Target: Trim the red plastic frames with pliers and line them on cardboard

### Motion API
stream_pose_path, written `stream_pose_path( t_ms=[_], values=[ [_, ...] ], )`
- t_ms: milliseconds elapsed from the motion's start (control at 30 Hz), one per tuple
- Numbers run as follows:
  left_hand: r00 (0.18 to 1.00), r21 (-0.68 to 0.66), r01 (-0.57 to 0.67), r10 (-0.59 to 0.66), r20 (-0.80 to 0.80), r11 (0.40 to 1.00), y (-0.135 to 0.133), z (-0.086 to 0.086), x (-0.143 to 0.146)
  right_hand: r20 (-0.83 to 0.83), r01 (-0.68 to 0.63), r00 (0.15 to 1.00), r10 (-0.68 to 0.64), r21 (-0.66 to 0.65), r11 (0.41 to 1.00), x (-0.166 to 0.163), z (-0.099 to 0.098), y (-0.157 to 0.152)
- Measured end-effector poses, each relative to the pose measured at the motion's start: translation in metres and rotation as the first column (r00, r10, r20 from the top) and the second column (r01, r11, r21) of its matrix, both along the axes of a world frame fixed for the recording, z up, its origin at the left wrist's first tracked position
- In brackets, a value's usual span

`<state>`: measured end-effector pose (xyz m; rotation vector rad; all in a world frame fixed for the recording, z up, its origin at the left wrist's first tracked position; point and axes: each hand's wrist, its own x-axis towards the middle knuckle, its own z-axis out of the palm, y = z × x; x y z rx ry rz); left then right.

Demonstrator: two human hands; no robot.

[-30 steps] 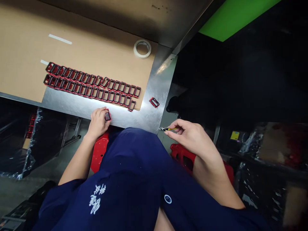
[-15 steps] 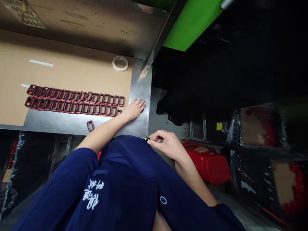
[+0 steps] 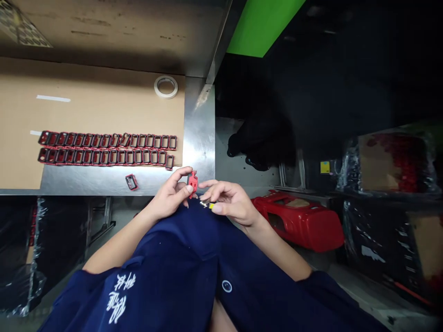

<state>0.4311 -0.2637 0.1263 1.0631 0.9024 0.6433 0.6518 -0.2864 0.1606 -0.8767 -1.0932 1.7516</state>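
Note:
Between the thumb and fingers of my left hand [image 3: 169, 194] is a small red plastic frame [image 3: 193, 180], held up just past the bench edge. My right hand [image 3: 233, 202] pinches a small shiny metal tool with a yellow part [image 3: 205, 204], close to the red frame. Whether the tool touches the frame I cannot tell. Two rows of similar black-and-red frames [image 3: 104, 157] stand on the bench to the left. One loose frame [image 3: 131, 181] lies apart near the front edge of the metal.
A roll of tape [image 3: 166, 87] lies on the cardboard sheet [image 3: 114, 101] covering the metal bench [image 3: 199, 124]. A red plastic stool [image 3: 311, 226] stands on the floor at right. Plastic-wrapped stacks [image 3: 387, 161] are farther right. Someone's dark shoes [image 3: 256, 159] show beyond the bench.
My left hand has come off the metal bench toward my body and now holds a red frame. My right hand, still with the metal tool, has moved left toward it.

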Motion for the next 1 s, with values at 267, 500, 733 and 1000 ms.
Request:
stream_pose_path(
  t_ms=[267,500,733,1000],
  values=[
    [0.987,0.24,0.131,-0.104,-0.122,0.962,-0.028,0.033,-0.017,-0.174,-0.136,0.981,0.084,-0.319,0.938,-0.02,-0.003,0.007],
    [0.987,0.381,0.071,-0.011,-0.158,0.922,-0.04,0.039,-0.016,-0.213,-0.157,0.971,0.111,-0.215,0.964,-0.017,0.003,0.003],
    [0.973,0.552,-0.064,0.175,-0.15,0.831,-0.042,0.043,-0.018,0.553,-0.172,0.807,-0.208,0.556,0.813,0.01,0.038,-0.006],
    [0.992,0.459,-0.07,0.108,-0.057,0.885,-0.043,0.038,-0.014,0.655,-0.367,0.705,-0.274,0.666,0.65,-0.011,0.051,-0.006]
  ],
)
